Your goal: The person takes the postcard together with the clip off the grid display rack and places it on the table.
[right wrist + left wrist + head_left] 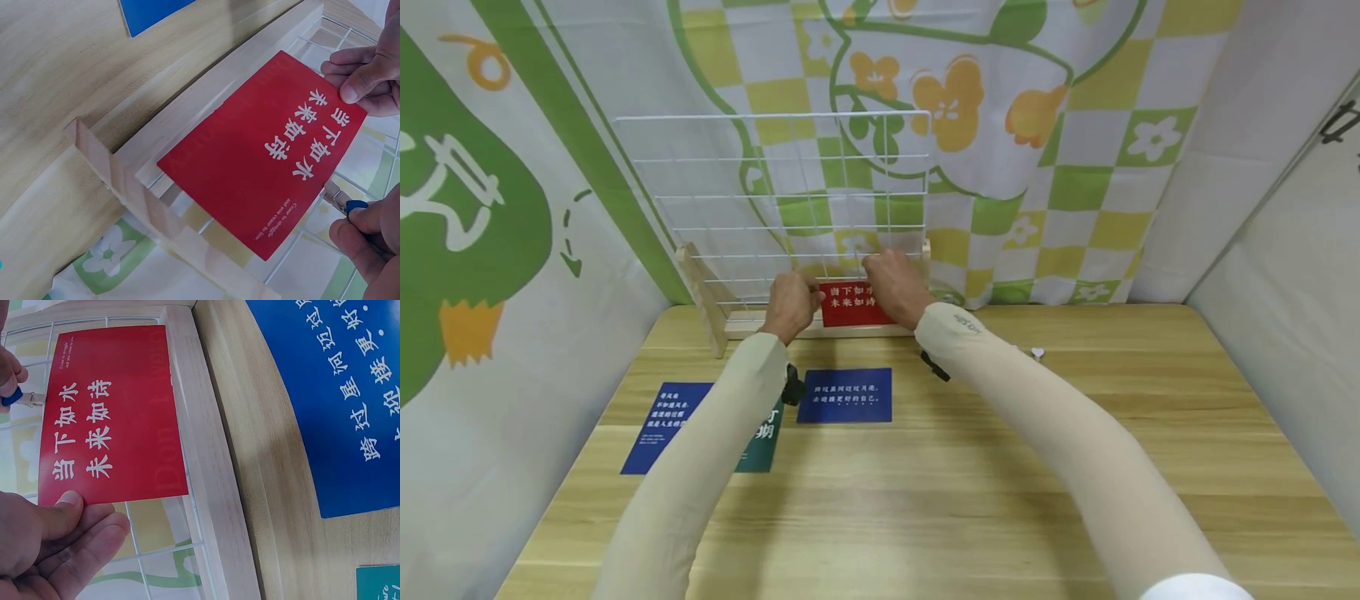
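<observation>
A red postcard (pixel 853 315) with white Chinese characters stands against the lower part of a white wire grid rack (pixel 808 196). My left hand (pixel 792 305) pinches the card's left edge, thumb on the printed face and fingers behind, as the left wrist view shows. Between the thumb and fingers of my right hand (pixel 375 240) is a small wooden clothespin (pixel 334 195) with a blue decoration (pixel 357 205). The pin's tip is right at the card's top edge, against the grid wires. In the head view my right hand (pixel 897 287) covers the pin and the card's right part.
A blue card (pixel 846 396) lies on the wooden table (pixel 970 508) in front of the rack. Another blue card (pixel 658 425) and a green one (pixel 763 450) lie left, partly under my left forearm. A small white heart-shaped piece (pixel 1037 353) lies right. Wooden feet (pixel 703 304) support the grid.
</observation>
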A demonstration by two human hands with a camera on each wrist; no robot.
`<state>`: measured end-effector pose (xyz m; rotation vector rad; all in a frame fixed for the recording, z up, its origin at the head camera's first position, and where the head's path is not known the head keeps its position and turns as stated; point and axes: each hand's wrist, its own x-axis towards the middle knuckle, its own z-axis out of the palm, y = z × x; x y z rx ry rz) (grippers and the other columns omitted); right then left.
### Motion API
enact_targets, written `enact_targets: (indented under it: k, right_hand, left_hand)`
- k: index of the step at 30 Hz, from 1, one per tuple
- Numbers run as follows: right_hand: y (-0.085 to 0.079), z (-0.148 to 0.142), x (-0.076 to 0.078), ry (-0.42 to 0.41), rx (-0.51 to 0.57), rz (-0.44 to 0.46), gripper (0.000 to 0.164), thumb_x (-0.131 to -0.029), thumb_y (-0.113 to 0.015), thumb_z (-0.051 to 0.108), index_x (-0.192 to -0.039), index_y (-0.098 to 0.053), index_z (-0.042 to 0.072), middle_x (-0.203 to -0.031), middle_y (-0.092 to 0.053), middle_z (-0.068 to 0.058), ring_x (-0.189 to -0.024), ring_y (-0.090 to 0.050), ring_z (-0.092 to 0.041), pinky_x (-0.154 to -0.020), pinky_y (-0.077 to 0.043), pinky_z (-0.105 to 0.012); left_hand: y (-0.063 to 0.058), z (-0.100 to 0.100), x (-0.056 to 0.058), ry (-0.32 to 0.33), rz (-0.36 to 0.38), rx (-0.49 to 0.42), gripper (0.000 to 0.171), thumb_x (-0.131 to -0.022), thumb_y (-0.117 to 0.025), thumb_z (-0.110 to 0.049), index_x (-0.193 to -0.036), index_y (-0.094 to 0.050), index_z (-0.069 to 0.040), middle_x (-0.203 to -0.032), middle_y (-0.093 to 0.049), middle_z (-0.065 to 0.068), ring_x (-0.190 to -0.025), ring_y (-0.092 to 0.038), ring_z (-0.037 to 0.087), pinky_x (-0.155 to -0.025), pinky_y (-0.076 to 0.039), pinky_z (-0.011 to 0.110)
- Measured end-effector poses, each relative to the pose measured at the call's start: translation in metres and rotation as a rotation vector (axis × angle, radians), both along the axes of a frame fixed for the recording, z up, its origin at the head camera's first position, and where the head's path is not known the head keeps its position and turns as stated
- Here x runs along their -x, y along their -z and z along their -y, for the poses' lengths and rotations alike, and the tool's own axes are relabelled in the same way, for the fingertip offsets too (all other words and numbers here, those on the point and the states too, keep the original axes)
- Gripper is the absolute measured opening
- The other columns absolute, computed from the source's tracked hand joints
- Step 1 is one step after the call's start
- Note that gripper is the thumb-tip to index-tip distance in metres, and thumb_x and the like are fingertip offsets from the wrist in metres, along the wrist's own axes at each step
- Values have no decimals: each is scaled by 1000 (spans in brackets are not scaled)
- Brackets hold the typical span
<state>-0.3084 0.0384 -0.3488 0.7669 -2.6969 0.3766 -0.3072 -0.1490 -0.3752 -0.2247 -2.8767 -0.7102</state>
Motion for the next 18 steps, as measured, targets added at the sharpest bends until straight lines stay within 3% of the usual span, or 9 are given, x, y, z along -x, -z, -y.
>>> enact_targets:
  k: [3,9,18]
  right_hand:
    - [0,-2,0,2,6,-2,20,-96,-52,-5,-99,-72,-2,-85,-74,-13,-73,-70,-23,-64,-58,-28]
    - [-3,-5,-3,-12,9,4,23,-99,-49,-2,-104,-71,-1,-87,-74,-13,-72,-70,-23,-61,-57,-26]
    - [-13,-10,-9,22,46,23,27,-97,-49,-4,-109,-73,2,-102,-75,-14,-87,-74,-27,-73,-60,-31]
  left_hand:
    - [-1,1,-2,4,2,-2,19,-94,-62,-8,-88,-75,3,-87,-74,18,-77,-66,30,-69,-53,40]
    - [-3,3,-4,35,30,-14,26,-94,-58,-4,-74,-72,4,-74,-72,14,-63,-55,21,-57,-42,30]
    - [-7,6,-7,56,63,36,28,-97,-56,-6,-76,-73,3,-79,-73,14,-71,-61,25,-62,-45,31]
